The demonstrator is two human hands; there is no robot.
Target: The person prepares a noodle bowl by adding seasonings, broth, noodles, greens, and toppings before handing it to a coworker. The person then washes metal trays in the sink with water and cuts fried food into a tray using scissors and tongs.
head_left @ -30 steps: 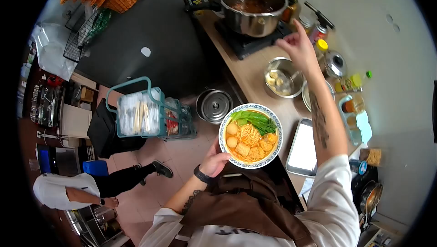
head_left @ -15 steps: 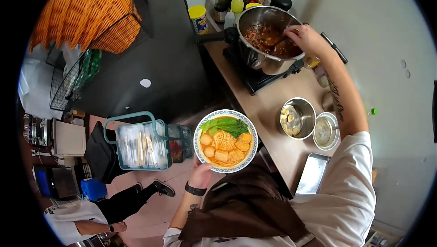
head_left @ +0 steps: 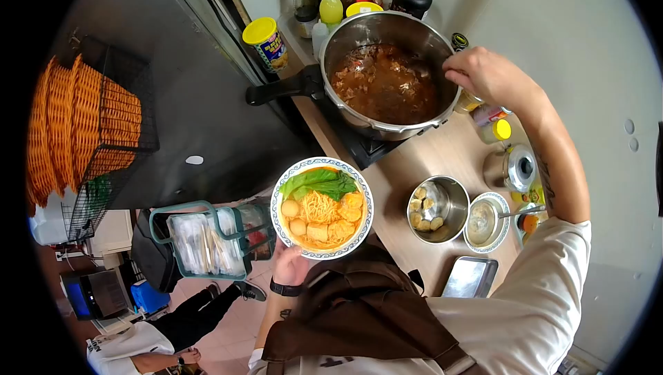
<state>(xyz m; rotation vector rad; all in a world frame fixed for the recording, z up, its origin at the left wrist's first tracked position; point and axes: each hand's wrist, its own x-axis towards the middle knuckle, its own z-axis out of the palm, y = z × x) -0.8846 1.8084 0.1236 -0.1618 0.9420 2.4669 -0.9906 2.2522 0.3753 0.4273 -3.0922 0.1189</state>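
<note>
My left hand (head_left: 291, 264) holds a patterned bowl (head_left: 275, 195) from below at its near rim. Noodles (head_left: 321, 208), green leaves, round balls and golden pieces lie in the bowl's orange broth. Over the right rim of a large steel pot (head_left: 376, 125), my right hand (head_left: 483, 74) has its fingers pinched together; what they grip is too hidden to name. Brown meaty stew (head_left: 387, 88) fills the lower part of the pot, which stands on a black stove (head_left: 369, 150).
A smaller pot (head_left: 452, 202) with pale pieces, a small bowl (head_left: 487, 237) and a metal tray (head_left: 469, 277) stand on the counter. Bottles (head_left: 331, 9) are behind the stew pot. Another person (head_left: 131, 347) is at lower left, beyond a utensil basket (head_left: 207, 242).
My right hand has come from above the counter to the stew pot, first over the stew, now at its right rim. The camera view has shifted towards the pot. My left hand still holds the bowl.
</note>
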